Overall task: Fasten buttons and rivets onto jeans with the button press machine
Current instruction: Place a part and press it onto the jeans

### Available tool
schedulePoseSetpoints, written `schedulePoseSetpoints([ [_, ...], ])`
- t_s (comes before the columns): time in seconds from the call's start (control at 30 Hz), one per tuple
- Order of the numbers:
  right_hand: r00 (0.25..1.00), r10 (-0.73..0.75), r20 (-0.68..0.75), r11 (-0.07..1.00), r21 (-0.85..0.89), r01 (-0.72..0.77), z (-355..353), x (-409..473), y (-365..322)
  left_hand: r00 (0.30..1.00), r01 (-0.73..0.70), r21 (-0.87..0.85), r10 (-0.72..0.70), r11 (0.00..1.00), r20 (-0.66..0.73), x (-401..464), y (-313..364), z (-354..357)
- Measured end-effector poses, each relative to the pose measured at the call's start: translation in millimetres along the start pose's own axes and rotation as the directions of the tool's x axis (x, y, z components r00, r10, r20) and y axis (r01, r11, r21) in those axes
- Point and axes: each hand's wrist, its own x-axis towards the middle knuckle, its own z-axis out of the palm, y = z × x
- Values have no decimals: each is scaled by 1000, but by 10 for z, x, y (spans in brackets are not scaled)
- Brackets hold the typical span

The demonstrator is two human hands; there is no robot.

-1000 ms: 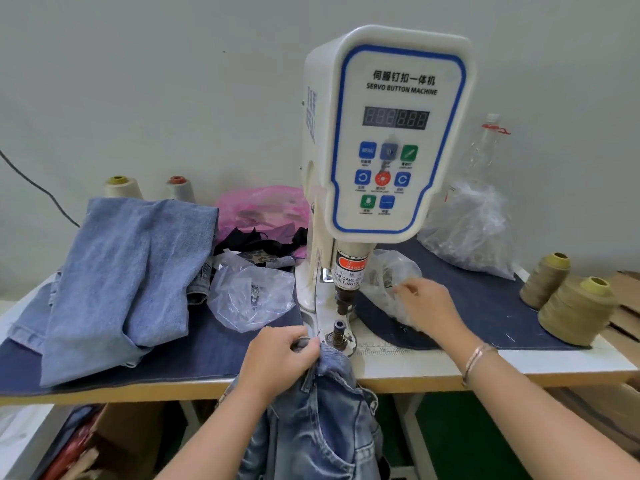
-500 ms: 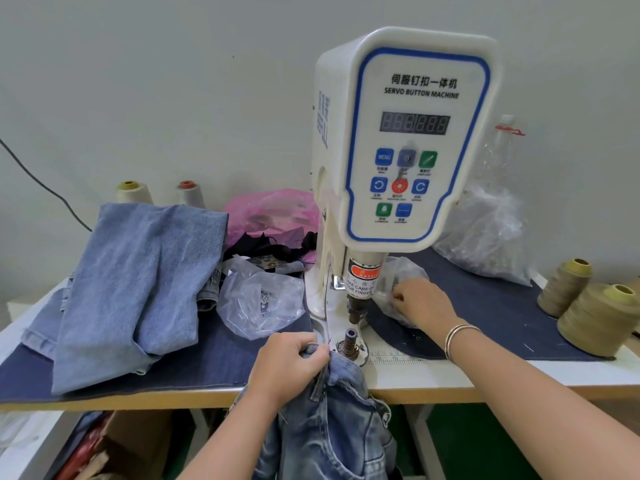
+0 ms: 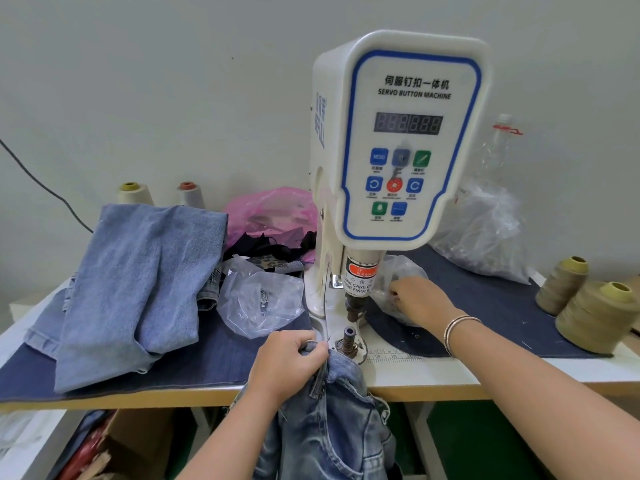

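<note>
Table point(image 3: 450, 377) unchanged; right hand point(image 3: 420, 299) deeper in bag point(image 3: 403, 271)

- Left hand point(image 3: 287, 365) grips jeans point(image 3: 332, 427) waistband beside the button press machine point(image 3: 398, 140) lower die point(image 3: 349, 337).
- Right hand point(image 3: 420, 299) reaches into a clear plastic bag point(image 3: 405, 271) right of the machine.

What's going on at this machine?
A person is working at a button machine. The left hand grips the waistband of a pair of jeans beside the lower die, which has no fabric on it yet. The right hand is in a clear bag just behind the press head, apparently picking out a part. More jeans lie piled on the left.
</note>
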Motion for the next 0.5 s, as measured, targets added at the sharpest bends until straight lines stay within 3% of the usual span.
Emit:
schedulePoseSetpoints([
  [0.13, 942, 135, 306, 990, -90, -113, -246, 151, -247, 1000, 7, -2, -7, 1000, -1, -2, -15, 4],
  [0.27, 939, 145, 312, 972, -223, -76, -324, 218, -319, 1000, 14, 3, -14, 1000, -2, -1, -12, 3],
  [0.4, 955, 230, 189, 973, -66, -222, -283, 241, -335, 1000, 23, 2, -23, 1000, 0, 4, -17, 6],
  [0.5, 907, 304, 291, 950, -20, -312, -335, 227, -422, 1000, 22, -1, -22, 1000, 5, 8, -22, 6],
])
